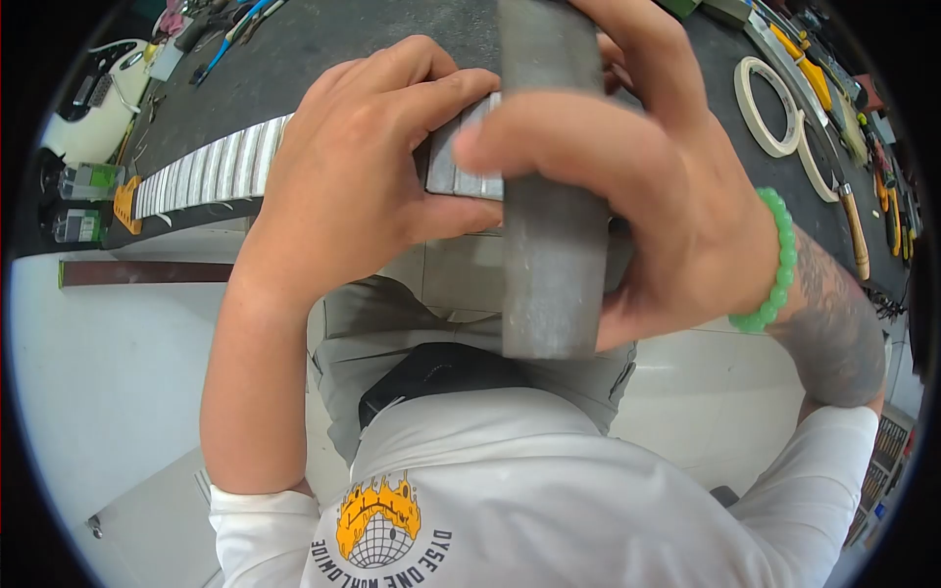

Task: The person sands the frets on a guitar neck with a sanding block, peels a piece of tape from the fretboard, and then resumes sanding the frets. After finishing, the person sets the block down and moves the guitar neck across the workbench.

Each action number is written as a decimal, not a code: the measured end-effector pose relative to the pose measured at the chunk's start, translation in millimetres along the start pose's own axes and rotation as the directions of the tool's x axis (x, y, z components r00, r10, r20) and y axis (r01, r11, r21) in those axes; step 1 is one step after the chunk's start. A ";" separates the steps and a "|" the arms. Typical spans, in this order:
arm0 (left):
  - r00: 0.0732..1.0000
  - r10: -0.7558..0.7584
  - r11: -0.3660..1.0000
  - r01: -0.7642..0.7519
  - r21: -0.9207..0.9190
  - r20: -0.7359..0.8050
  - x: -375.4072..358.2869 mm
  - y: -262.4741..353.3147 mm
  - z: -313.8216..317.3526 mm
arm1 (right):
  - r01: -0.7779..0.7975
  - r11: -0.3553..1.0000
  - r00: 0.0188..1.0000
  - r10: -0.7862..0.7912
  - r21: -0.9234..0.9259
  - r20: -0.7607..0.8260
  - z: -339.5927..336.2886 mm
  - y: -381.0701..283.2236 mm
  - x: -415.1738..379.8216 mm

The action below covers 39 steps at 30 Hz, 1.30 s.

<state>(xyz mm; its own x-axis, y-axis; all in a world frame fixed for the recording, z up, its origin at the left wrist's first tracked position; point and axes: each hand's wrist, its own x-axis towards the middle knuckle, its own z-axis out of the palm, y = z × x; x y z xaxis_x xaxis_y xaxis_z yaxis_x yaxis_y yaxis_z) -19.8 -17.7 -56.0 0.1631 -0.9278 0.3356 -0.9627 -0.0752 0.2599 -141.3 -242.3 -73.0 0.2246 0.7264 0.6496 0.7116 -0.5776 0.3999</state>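
Observation:
A guitar neck [211,169] lies across the bench, its fretboard covered in silvery-white strips between the frets. My left hand [358,162] is closed around it, thumb on the near edge and fingers over the far side. A long, heavy grey bar-shaped block [554,265] stands crosswise over the fretboard's right part. My right hand [676,196] grips this block by its sides, the index finger reaching over its top and slightly blurred. Whether the block's underside touches the frets is hidden. An orange piece [127,204] sits at the neck's far left end.
Masking tape rolls [769,106] lie at the right of the dark bench mat [392,22]. Beside them are a wooden-handled tool [856,233] and several yellow-handled tools. Small green-labelled bottles [90,181] stand at the left. A blue brush [231,41] lies at the upper left.

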 end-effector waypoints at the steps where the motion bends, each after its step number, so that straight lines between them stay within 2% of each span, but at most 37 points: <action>1: 1.000 -0.006 1.000 0.006 0.001 -0.003 -1.1 1.4 -0.3 | 0.005 1.000 1.000 -0.005 0.004 -0.001 -1.6 0.8 1.8; 2: 1.000 -0.010 0.999 0.010 0.047 -0.012 -1.0 5.7 0.0 | -0.285 0.953 0.958 0.286 0.100 0.005 -8.1 -0.3 4.3; 3: 1.000 -0.008 0.996 0.010 0.093 -0.023 0.9 9.4 -0.5 | -0.548 0.816 0.834 0.551 0.184 0.037 -14.9 -1.0 5.0; 4: 0.994 -0.089 0.996 0.089 -0.006 0.058 5.1 8.9 -2.9 | -0.574 0.810 0.816 0.555 0.120 0.160 -17.1 7.6 -1.4; 5: 0.995 -0.081 0.997 0.082 -0.005 0.060 5.6 6.7 -1.9 | -0.578 0.808 0.814 0.560 0.115 0.156 -19.9 0.2 -1.1; 7: 0.999 0.047 0.998 -0.046 0.030 -0.025 0.2 0.4 1.8 | -0.438 0.818 0.897 0.425 0.373 0.122 -19.2 -19.1 10.3; 8: 0.999 0.044 0.999 -0.043 0.034 -0.029 0.1 -2.5 1.8 | -0.432 0.820 0.900 0.419 0.375 0.122 -9.1 -11.4 7.2; 9: 0.995 0.076 0.996 -0.073 0.045 -0.059 1.0 -4.3 2.4 | -0.388 0.890 0.920 0.391 0.238 0.038 6.0 3.6 -1.8; 11: 0.990 0.115 0.993 -0.112 0.045 -0.076 2.3 -1.2 5.7 | -0.324 0.944 0.942 0.316 -0.063 -0.110 21.7 18.2 -18.7; 12: 0.993 0.088 0.996 -0.087 0.024 -0.074 3.5 0.2 6.4 | -0.646 0.741 0.763 0.631 0.182 0.141 -16.1 5.8 2.4; 14: 0.996 0.064 0.998 -0.063 0.027 -0.057 4.3 2.8 5.1 | -0.776 0.630 0.627 0.762 0.035 0.163 -11.5 34.2 -18.0; 15: 0.996 0.077 0.997 -0.075 0.033 -0.055 6.3 1.8 3.9 | -0.785 0.619 0.611 0.779 -0.017 0.143 -12.8 30.9 -14.6; 17: 0.996 0.065 0.997 -0.063 0.033 -0.062 3.4 1.2 5.4 | -0.741 0.539 0.631 0.763 0.401 0.140 -8.1 37.0 -17.4; 18: 0.996 0.062 0.998 -0.060 0.029 -0.061 2.4 1.5 6.5 | -0.743 0.536 0.629 0.764 0.402 0.145 -19.4 36.2 -14.2; 20: 0.997 0.046 0.999 -0.045 0.013 -0.061 3.3 2.8 6.1 | -0.687 0.183 0.637 0.617 0.703 0.462 -54.1 35.3 -4.4; 21: 0.997 0.048 0.999 -0.047 0.015 -0.058 4.1 3.6 5.5 | -0.686 0.184 0.637 0.619 0.704 0.459 -44.0 34.7 -9.5; 22: 0.998 0.037 0.999 -0.035 0.028 -0.056 3.9 4.4 5.1 | -0.685 0.465 0.692 0.654 0.561 0.304 -22.5 33.1 -17.8; 23: 0.998 0.023 0.999 -0.021 0.040 -0.054 3.0 5.0 4.7 | -0.643 0.685 0.757 0.635 0.342 0.152 -5.9 30.8 -20.9; 24: 0.998 0.021 0.999 -0.019 0.039 -0.053 2.3 5.3 3.9 | -0.608 0.739 0.784 0.616 0.292 0.073 -4.9 11.1 -8.1; 25: 0.999 0.015 0.999 -0.013 0.046 -0.044 1.6 5.4 2.8 | -0.611 0.717 0.784 0.606 0.334 0.135 -11.2 7.4 -2.9; 26: 0.999 0.007 0.999 -0.005 0.052 -0.036 0.8 4.9 2.1 | -0.514 0.829 0.857 0.506 0.221 0.096 -13.4 1.5 4.1; 27: 0.999 0.004 0.999 -0.002 0.051 -0.038 -0.1 3.5 2.1 | -0.640 0.750 0.739 0.540 0.169 0.402 -35.5 -15.0 27.8; 29: 0.999 0.017 1.000 -0.016 0.026 -0.042 -2.4 0.1 2.5 | -0.578 0.812 0.789 0.533 0.078 0.305 -40.4 -43.9 62.5; 30: 1.000 0.012 0.999 -0.012 0.034 0.017 -1.6 0.4 -1.4 | -0.579 0.811 0.789 0.532 0.083 0.307 -28.5 -30.2 42.2; 31: 1.000 0.012 0.999 -0.012 0.031 0.023 -0.3 4.2 -3.3 | -0.526 0.850 0.835 0.509 0.034 0.208 -7.8 -6.2 4.2; 32: 0.997 -0.055 0.998 0.053 0.039 0.055 2.2 9.0 -4.7 | -0.471 0.882 0.876 0.471 -0.028 0.107 1.7 6.8 -16.8; 33: 0.989 -0.120 0.992 0.117 0.049 0.087 4.1 12.4 -5.5 | -0.643 0.728 0.763 0.636 0.237 0.116 -11.8 5.9 -2.7; 35: 0.996 -0.079 0.997 0.079 0.007 0.040 5.1 7.1 -1.4 | -0.664 0.706 0.742 0.663 0.245 0.101 -13.4 2.6 -0.2; 37: 0.999 0.006 0.998 -0.008 0.057 0.044 1.1 1.6 -2.6 | -0.667 0.702 0.737 0.671 0.248 0.081 -12.3 -39.0 33.5; 38: 0.999 0.035 0.998 -0.037 0.052 0.039 -0.9 -2.9 -2.6 | -0.508 0.853 0.818 0.521 -0.118 0.245 -14.5 -43.0 11.7; 39: 0.999 0.032 0.998 -0.033 0.054 0.032 -1.0 -2.7 -3.6 | -0.501 0.858 0.822 0.513 -0.117 0.247 -2.5 -25.9 2.6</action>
<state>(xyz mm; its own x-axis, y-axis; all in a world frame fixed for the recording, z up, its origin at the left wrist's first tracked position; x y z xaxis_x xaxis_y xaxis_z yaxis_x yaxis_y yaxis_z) -16.6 -15.3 -53.8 0.1257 -0.9408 0.3146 -0.9779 -0.0641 0.1992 -160.8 -226.4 -80.1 0.7143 0.3924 0.5795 0.4199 -0.9027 0.0937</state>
